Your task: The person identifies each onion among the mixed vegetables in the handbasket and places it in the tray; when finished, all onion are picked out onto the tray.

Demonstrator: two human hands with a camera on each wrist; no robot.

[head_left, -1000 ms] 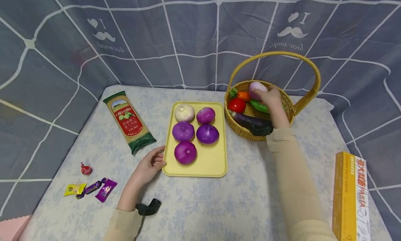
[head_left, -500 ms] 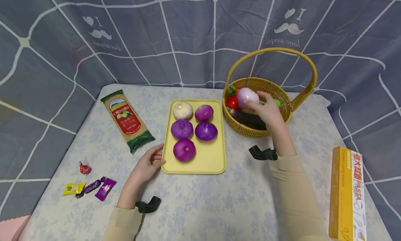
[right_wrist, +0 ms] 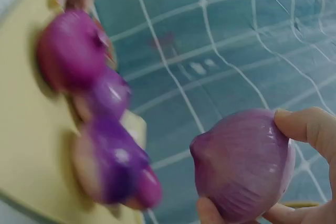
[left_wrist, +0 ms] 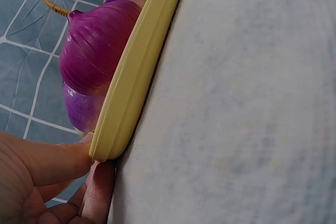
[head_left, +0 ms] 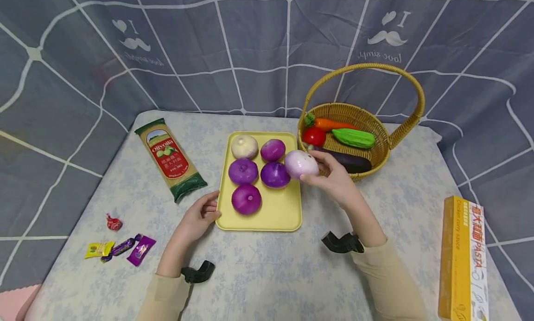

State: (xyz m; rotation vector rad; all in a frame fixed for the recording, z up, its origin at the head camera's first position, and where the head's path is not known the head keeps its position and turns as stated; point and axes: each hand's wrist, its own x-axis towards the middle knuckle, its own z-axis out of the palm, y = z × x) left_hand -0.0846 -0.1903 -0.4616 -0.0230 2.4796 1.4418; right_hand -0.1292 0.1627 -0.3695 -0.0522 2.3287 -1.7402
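Note:
In the head view my right hand [head_left: 333,177] grips a pale lilac onion [head_left: 301,164] between thumb and fingers, held above the right edge of a yellow tray [head_left: 277,216]. The right wrist view shows the same onion [right_wrist: 244,163] clear of the tray, its pointed end facing left. On the tray sit a white onion [head_left: 244,147] and several purple onions, among them a magenta one [head_left: 246,200] nearest the front. My left hand [head_left: 199,216] is at the tray's left edge; in the left wrist view its thumb and fingers [left_wrist: 55,163] pinch the rim.
A wicker basket [head_left: 381,156] with a tall handle holds a carrot [head_left: 333,124], a tomato [head_left: 314,136], a green vegetable [head_left: 354,138] and an eggplant [head_left: 348,161]. A pasta bag [head_left: 170,158] lies left, several candies [head_left: 141,250] front left, a pasta box [head_left: 462,258] far right.
My right hand has lifted the pale onion out of the basket and carried it left and toward me, to the tray's right edge. The left hand stays at the tray.

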